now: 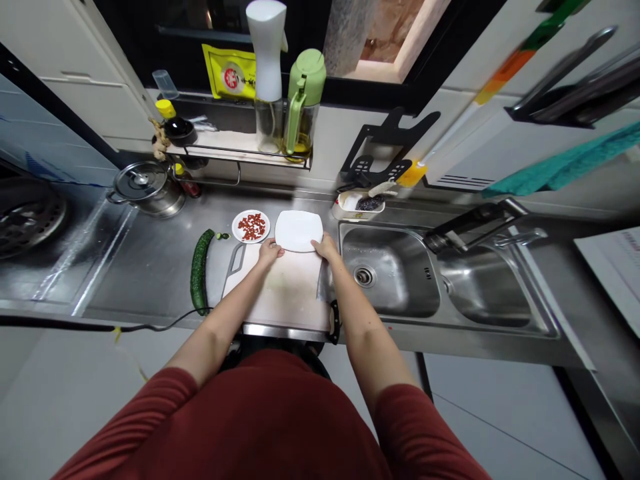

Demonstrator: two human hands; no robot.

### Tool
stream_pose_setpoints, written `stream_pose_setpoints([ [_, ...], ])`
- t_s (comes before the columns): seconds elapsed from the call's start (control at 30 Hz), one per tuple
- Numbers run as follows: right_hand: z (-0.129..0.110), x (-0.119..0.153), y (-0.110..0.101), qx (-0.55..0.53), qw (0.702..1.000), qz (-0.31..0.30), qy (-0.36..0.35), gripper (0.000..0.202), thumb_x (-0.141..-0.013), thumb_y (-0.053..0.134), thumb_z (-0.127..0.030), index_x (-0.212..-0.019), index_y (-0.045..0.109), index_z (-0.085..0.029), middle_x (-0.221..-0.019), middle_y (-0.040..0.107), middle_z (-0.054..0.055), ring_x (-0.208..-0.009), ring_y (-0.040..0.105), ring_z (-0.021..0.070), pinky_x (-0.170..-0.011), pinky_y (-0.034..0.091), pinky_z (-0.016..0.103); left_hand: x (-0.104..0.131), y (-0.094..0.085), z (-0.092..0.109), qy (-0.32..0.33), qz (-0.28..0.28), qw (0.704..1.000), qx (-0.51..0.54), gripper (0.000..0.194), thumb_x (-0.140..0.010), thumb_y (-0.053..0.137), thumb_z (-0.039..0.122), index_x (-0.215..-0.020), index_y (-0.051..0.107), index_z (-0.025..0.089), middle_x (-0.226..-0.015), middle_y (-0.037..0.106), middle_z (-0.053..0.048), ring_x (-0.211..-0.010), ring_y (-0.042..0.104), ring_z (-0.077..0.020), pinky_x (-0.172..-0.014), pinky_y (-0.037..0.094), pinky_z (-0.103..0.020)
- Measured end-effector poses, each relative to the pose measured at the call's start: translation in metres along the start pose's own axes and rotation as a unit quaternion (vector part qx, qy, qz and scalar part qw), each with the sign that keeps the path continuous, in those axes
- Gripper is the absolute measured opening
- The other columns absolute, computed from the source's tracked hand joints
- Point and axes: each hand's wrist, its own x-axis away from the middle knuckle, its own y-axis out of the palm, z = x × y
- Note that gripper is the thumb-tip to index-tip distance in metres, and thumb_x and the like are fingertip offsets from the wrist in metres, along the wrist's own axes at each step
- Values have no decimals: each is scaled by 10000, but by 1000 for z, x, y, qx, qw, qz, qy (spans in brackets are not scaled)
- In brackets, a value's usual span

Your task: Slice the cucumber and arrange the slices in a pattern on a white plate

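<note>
A white, rounded-square plate (299,230) is at the far edge of the cutting board (287,293). My left hand (271,253) grips its near left corner, and my right hand (327,247) has the near right corner. Whether the plate rests on something or is slightly raised, I cannot tell. Just left of it is a round white plate (236,231) with chopped red pieces (253,227). A long green cucumber (200,267) lies left of the board, with small cut ends (223,236) beside its tip. Along the board's right side is a knife, its black handle (335,322) at the near edge.
To the right is a double steel sink (395,277) with a tap (520,237). A lidded pot (145,189) stands back left. Above hangs a shelf (225,148) bearing an oil bottle (300,107) and a spray bottle (267,73). A black cable (150,328) crosses the counter's front edge.
</note>
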Motion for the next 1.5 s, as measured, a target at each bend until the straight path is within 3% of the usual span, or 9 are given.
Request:
stream_pose_setpoints([
  [0.1,-3,1,2,97,995,2,-5,515,-828,658,-316,-1268,497,-101,-1219,628,171,-1127,591,241,-977,430,326,-1,1,-1,3,7,1000,-13,349,-735,564,36,-1078,559,99,-593,606,23,-556,619,-97,-631,537,-235],
  [0.2,-4,1,4,119,993,6,1,522,-846,644,-342,-1283,489,-103,-1206,632,174,-1116,597,244,-966,438,322,-3,3,-2,7,15,1000,-24,365,-727,567,35,-1087,566,95,-584,601,21,-557,619,-105,-637,542,-244],
  [0.8,-6,4,11,129,991,27,5,536,-875,613,-335,-1317,453,-77,-1184,638,196,-1115,600,271,-972,436,347,-10,6,-7,34,46,994,-90,429,-726,552,49,-1142,508,141,-574,581,39,-518,610,-108,-581,527,-223],
  [1.5,-4,10,14,105,991,75,21,476,-845,656,-340,-1222,530,-78,-1138,647,186,-1071,611,262,-961,442,327,-9,6,-11,58,55,992,-102,404,-745,570,95,-1140,513,156,-593,600,30,-532,626,-121,-582,527,-229],
])
